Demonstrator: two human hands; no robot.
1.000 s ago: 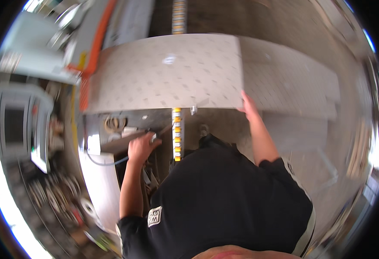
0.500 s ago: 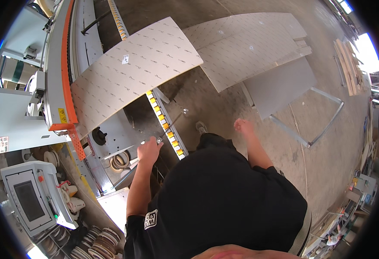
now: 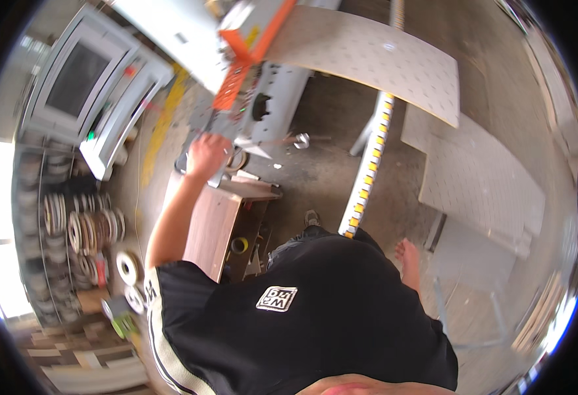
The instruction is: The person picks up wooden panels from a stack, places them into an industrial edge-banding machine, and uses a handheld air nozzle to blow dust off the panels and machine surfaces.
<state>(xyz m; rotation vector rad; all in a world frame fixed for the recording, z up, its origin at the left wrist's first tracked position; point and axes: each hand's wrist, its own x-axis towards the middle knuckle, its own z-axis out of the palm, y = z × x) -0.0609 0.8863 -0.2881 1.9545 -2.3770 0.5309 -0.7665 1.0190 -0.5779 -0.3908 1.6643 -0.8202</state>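
Note:
My left hand reaches forward beside the end of a grey machine, by its orange perforated guard. Its back faces up and the fingers are hidden and blurred, so I cannot tell whether it holds anything. My right hand hangs low at my right side, fingers loosely apart, with nothing visible in it. A large patterned panel with a curved edge lies across the machine and a support rail with yellow rollers. Between my left hand and the rail, a thin rod with a shiny metal knob sticks out.
A wooden cabinet stands below my left forearm, a tape roll on its shelf. Far left are a control console and racked edge-banding rolls. More panels lie at right, near a blurred metal frame.
My view has swung left, bringing the console, cabinet and rolls nearer the middle. My left hand now appears farther forward, close to the orange guard. My right hand sits lower at my side.

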